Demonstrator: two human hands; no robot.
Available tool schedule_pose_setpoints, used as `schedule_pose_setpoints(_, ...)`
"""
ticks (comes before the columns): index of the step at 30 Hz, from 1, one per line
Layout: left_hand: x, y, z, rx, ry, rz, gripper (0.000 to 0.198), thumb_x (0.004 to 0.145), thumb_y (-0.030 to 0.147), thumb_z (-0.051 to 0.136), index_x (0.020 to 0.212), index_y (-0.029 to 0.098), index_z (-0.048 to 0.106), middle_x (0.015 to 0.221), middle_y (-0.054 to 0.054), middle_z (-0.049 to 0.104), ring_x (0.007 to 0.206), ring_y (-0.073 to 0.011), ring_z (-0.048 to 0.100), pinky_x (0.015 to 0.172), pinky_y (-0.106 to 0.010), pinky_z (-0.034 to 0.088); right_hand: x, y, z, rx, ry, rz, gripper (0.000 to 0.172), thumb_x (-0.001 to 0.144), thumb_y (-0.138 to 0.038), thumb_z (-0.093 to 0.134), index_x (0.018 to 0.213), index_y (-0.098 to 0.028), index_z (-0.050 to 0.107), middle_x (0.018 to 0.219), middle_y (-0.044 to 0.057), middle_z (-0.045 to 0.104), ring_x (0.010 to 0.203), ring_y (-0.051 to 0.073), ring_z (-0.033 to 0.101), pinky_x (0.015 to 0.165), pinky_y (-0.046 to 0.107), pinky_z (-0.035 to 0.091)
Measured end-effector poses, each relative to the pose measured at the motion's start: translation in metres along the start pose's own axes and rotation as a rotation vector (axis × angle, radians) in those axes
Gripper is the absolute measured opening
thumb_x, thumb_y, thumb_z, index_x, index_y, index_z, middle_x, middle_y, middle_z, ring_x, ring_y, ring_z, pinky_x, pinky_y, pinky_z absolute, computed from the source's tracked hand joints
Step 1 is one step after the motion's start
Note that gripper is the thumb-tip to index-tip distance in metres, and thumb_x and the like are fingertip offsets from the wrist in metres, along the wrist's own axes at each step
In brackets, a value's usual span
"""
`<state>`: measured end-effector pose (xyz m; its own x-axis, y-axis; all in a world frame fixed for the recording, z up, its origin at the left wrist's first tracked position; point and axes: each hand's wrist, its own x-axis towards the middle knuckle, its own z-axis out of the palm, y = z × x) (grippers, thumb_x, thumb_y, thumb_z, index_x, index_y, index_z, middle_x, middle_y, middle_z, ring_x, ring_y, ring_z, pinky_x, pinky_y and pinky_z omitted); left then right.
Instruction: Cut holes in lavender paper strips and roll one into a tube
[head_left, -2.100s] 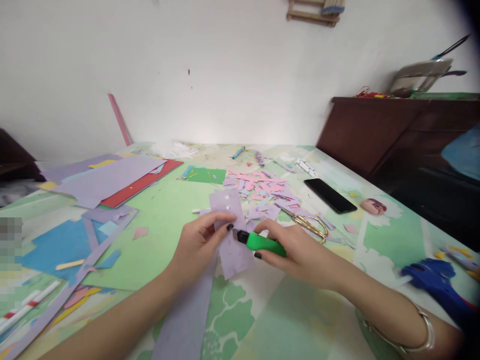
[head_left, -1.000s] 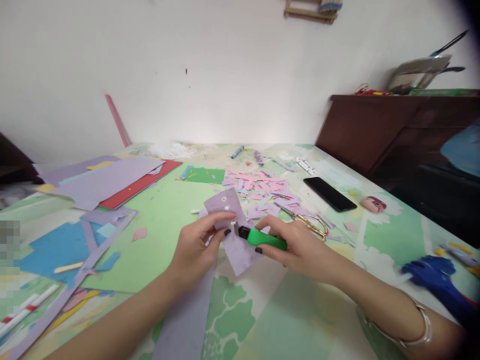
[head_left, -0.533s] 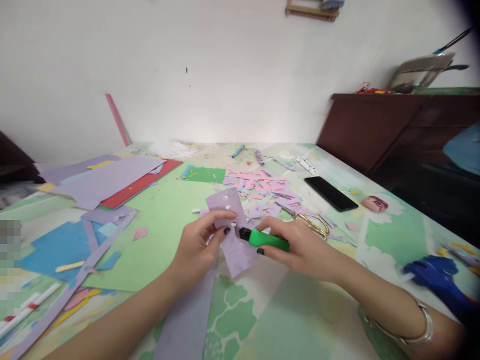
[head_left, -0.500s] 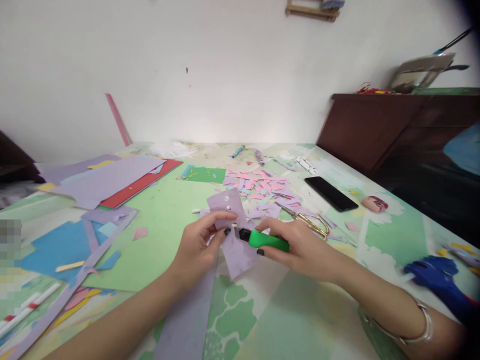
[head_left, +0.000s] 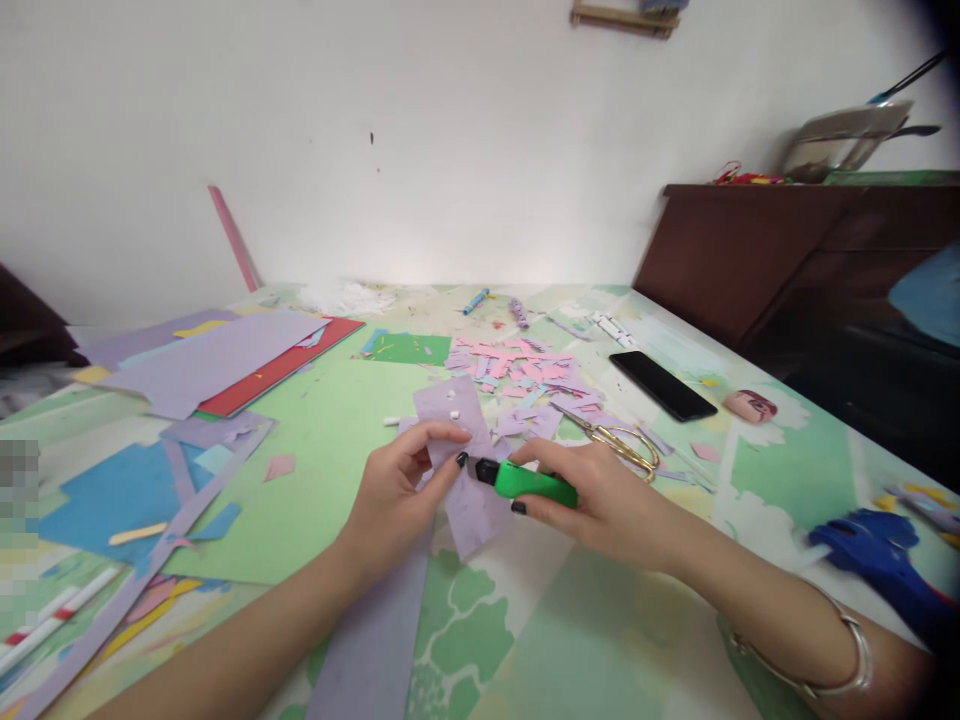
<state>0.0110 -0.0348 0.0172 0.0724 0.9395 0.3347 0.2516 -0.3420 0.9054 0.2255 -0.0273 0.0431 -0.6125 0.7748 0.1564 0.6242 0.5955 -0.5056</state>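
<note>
My left hand (head_left: 394, 495) pinches a small lilac paper piece (head_left: 471, 500) between thumb and fingers, a little above the table. My right hand (head_left: 600, 495) grips a green utility knife (head_left: 529, 482), its black tip touching the lilac piece beside my left fingertips. A long lilac strip (head_left: 379, 630) lies under my left forearm.
Gold scissors (head_left: 622, 445) lie just right of my hands, behind them a heap of pink and lilac scraps (head_left: 525, 375). A black phone (head_left: 660, 386) and a pink eraser (head_left: 747, 405) lie farther right. Paper sheets (head_left: 217, 355) cover the left side. A blue object (head_left: 874, 550) sits at the right edge.
The lilac piece tilted and turned slightly in my left hand, then swung back. The knife tip stayed against it, and both hands barely shifted.
</note>
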Motion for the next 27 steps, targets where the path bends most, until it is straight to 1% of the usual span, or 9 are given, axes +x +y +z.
schedule_pose_setpoints(7,0.001,-0.002,-0.001,0.085,-0.002,0.065,0.013,0.08,0.019,0.055,0.09,0.02,0.063,0.091,-0.004,0.066,0.082,-0.0149,0.062,0.07,-0.025,0.05,0.0,0.001,-0.001,-0.036,-0.004,0.014,0.023,0.082,-0.026,0.055,0.104,-0.022,0.055,0.067,-0.002,0.056,0.057,0.011,0.045,0.054,0.021,0.03)
schedule_pose_setpoints(15,0.003,0.0,-0.001,0.105,-0.003,0.069,0.014,0.078,0.018,0.055,0.089,0.019,0.064,0.089,-0.004,0.067,0.081,-0.0153,0.063,0.069,-0.025,0.05,0.0,0.004,-0.003,-0.01,-0.013,0.008,0.02,0.083,-0.027,0.055,0.102,-0.022,0.056,0.064,-0.003,0.054,0.053,0.009,0.044,0.053,0.02,0.03)
schedule_pose_setpoints(19,0.003,-0.001,-0.002,0.08,-0.009,0.033,0.015,0.077,0.017,0.056,0.09,0.019,0.064,0.089,-0.004,0.067,0.077,-0.0148,0.063,0.064,-0.023,0.05,0.0,0.005,-0.004,-0.04,0.0,0.009,0.022,0.084,-0.029,0.054,0.104,-0.023,0.056,0.061,-0.004,0.054,0.051,0.009,0.044,0.051,0.02,0.029)
schedule_pose_setpoints(23,0.004,-0.003,-0.003,0.061,-0.029,0.0,0.017,0.077,0.019,0.057,0.093,0.02,0.063,0.09,-0.003,0.066,0.076,-0.0139,0.062,0.064,-0.023,0.05,-0.001,0.003,-0.007,-0.068,-0.008,0.001,0.022,0.082,-0.028,0.055,0.104,-0.023,0.056,0.062,-0.003,0.055,0.053,0.01,0.046,0.053,0.021,0.031)
schedule_pose_setpoints(25,0.005,-0.005,-0.002,0.04,-0.035,-0.049,0.018,0.077,0.023,0.058,0.095,0.02,0.062,0.092,-0.004,0.065,0.076,-0.0145,0.062,0.063,-0.025,0.051,0.0,0.003,-0.009,-0.039,0.005,0.026,0.022,0.081,-0.03,0.057,0.101,-0.023,0.057,0.06,-0.004,0.055,0.053,0.01,0.046,0.051,0.021,0.03)
schedule_pose_setpoints(27,0.006,-0.007,-0.002,0.006,-0.053,-0.119,0.022,0.076,0.025,0.059,0.098,0.019,0.06,0.092,-0.005,0.065,0.077,-0.016,0.063,0.064,-0.027,0.052,0.002,0.005,-0.011,0.017,0.04,0.087,0.021,0.077,-0.034,0.061,0.093,-0.022,0.057,0.058,-0.004,0.053,0.051,0.01,0.047,0.048,0.02,0.03)
